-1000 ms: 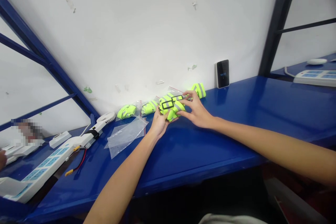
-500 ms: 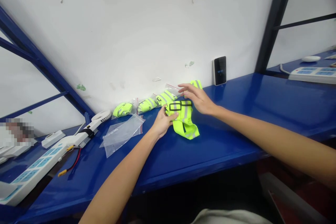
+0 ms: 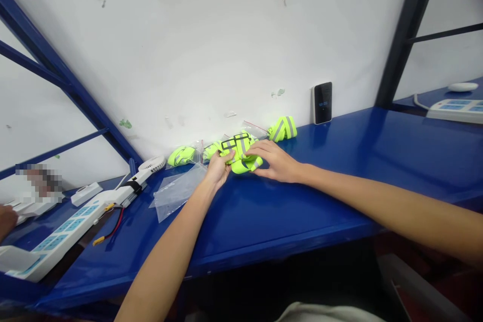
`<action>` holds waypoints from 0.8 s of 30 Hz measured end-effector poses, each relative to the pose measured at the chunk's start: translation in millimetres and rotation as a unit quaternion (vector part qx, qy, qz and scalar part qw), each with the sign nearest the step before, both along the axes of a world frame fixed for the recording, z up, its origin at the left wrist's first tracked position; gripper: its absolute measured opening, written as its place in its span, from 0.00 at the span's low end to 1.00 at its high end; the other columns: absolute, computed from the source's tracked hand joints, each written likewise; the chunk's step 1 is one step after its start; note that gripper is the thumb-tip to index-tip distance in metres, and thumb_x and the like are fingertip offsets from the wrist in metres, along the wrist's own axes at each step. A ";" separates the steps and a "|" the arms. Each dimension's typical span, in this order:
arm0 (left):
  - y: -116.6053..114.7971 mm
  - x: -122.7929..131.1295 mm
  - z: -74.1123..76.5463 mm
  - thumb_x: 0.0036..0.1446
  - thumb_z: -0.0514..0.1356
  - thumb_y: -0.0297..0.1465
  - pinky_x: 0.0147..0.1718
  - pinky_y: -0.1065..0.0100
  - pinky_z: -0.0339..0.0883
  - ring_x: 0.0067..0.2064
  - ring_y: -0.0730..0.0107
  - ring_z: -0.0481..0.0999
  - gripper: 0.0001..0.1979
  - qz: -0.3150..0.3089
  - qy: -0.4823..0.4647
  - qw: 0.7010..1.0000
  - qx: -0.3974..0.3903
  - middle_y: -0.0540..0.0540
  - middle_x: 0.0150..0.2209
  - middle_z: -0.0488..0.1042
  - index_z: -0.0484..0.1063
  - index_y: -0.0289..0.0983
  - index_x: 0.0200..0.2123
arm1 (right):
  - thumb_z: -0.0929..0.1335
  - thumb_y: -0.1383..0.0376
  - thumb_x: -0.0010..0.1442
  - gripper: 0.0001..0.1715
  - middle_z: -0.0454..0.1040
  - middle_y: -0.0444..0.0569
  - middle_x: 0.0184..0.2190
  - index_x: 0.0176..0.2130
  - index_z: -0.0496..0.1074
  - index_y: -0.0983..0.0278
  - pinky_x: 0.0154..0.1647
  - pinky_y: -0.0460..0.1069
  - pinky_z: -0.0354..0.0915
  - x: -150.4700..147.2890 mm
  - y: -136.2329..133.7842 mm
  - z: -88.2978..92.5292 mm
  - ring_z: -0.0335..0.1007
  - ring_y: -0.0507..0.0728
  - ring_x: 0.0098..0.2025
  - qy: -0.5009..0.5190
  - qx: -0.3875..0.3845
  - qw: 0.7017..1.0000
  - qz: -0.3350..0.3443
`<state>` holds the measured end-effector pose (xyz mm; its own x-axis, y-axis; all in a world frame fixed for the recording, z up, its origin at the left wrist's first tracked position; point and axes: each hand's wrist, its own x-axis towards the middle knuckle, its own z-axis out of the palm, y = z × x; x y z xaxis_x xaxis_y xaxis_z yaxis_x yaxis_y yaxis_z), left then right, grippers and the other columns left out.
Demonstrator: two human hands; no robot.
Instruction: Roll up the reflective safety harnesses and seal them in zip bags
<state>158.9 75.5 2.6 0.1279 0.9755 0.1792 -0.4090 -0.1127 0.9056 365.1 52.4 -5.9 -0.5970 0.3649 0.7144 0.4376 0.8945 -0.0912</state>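
Though crumpled, neon reflective vest (image 3: 242,162)

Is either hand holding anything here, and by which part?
Both hands hold the folded hi-vis reflective vest: the left hand at its left side, the right hand's fingers at its right side.

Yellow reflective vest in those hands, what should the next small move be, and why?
Probably press the loose fold flat with the right hand while the left hand steadies the reflective vest: it sits bunched between them, and the clear plastic bag beside it lies flat, so a tighter bundle should slide in easily.
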 end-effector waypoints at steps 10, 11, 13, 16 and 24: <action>-10.3 8.0 -9.8 0.45 0.69 0.25 0.40 0.56 0.76 0.40 0.61 0.79 0.28 -0.059 0.092 0.993 -0.038 0.42 0.45 0.75 0.63 0.38 0.49 | 0.72 0.58 0.55 0.12 0.75 0.51 0.37 0.39 0.76 0.61 0.46 0.56 0.66 2.3 -8.9 3.0 0.69 0.61 0.43 0.082 -0.135 0.987 -0.039; -10.4 7.0 -9.6 0.45 0.69 0.26 0.39 0.57 0.76 0.39 0.62 0.79 0.28 -0.069 0.095 0.992 -0.036 0.42 0.46 0.75 0.63 0.39 0.49 | 0.73 0.59 0.55 0.12 0.74 0.52 0.39 0.39 0.77 0.61 0.48 0.57 0.65 2.2 -9.2 2.8 0.68 0.62 0.46 0.088 -0.136 0.986 -0.041; -10.3 4.8 -8.9 0.44 0.69 0.26 0.37 0.59 0.76 0.38 0.64 0.78 0.28 -0.082 0.100 0.991 -0.030 0.43 0.46 0.74 0.63 0.40 0.48 | 0.73 0.59 0.54 0.12 0.71 0.54 0.44 0.38 0.77 0.62 0.53 0.60 0.62 1.4 -9.0 2.9 0.66 0.63 0.50 0.109 -0.135 0.984 -0.044; -11.4 3.5 -7.7 0.43 0.69 0.25 0.37 0.61 0.76 0.38 0.68 0.78 0.28 -0.082 0.107 0.991 -0.016 0.46 0.46 0.73 0.63 0.41 0.48 | 0.73 0.59 0.54 0.12 0.69 0.55 0.49 0.38 0.77 0.61 0.57 0.62 0.59 -1.4 -6.9 6.4 0.63 0.64 0.55 0.144 -0.144 0.978 -0.042; -22.6 11.0 -2.5 0.43 0.68 0.23 0.40 0.54 0.76 0.40 0.65 0.78 0.30 -0.087 0.134 0.987 -0.007 0.45 0.47 0.73 0.62 0.41 0.49 | 0.69 0.58 0.59 0.11 0.67 0.52 0.59 0.37 0.76 0.62 0.61 0.58 0.56 -1.8 -2.8 19.2 0.59 0.63 0.62 0.185 -0.215 0.959 0.019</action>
<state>169.9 52.9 0.2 0.3346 0.9367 0.1031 -0.1659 -0.0491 0.9849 363.3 49.5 13.3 -0.3507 0.6563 0.6680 0.2728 0.7540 -0.5976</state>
